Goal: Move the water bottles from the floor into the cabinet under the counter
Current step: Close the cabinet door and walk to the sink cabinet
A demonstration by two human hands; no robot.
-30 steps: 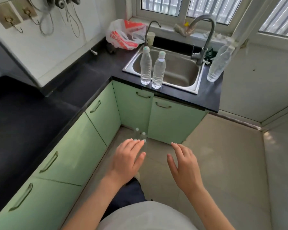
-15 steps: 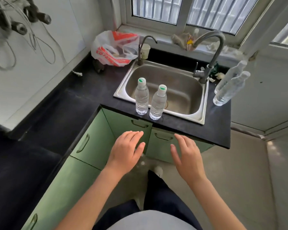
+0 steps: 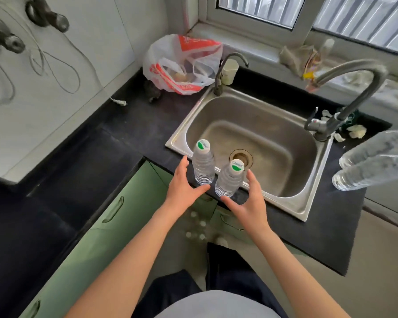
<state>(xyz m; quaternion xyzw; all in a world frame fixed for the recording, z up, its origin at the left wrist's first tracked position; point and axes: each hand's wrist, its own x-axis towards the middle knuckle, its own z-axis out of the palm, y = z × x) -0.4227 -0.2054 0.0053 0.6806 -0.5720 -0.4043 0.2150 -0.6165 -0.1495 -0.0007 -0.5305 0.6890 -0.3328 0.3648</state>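
Observation:
Two clear water bottles with white-and-green caps stand on the black counter at the sink's front rim: the left bottle (image 3: pixel 203 165) and the right bottle (image 3: pixel 229 180). My left hand (image 3: pixel 183 184) is spread open just left of the left bottle, thumb near its base. Beside the right bottle, my right hand (image 3: pixel 248 198) is also open, fingers straight. Neither hand grips a bottle. Several more bottles (image 3: pixel 197 228) stand on the floor below, between my arms, in front of the green cabinet doors (image 3: pixel 122 210), which are closed.
A steel sink (image 3: pixel 294 203) with a tall tap (image 3: pixel 354 92) lies behind the bottles. Two further clear bottles (image 3: pixel 372 164) stand at the counter's right end. A red-and-white plastic bag (image 3: pixel 182 65) sits at the back. My legs are below.
The view has moved forward and over the counter. Both hands rose from in front of the cabinet doors to either side of the two bottles on the counter.

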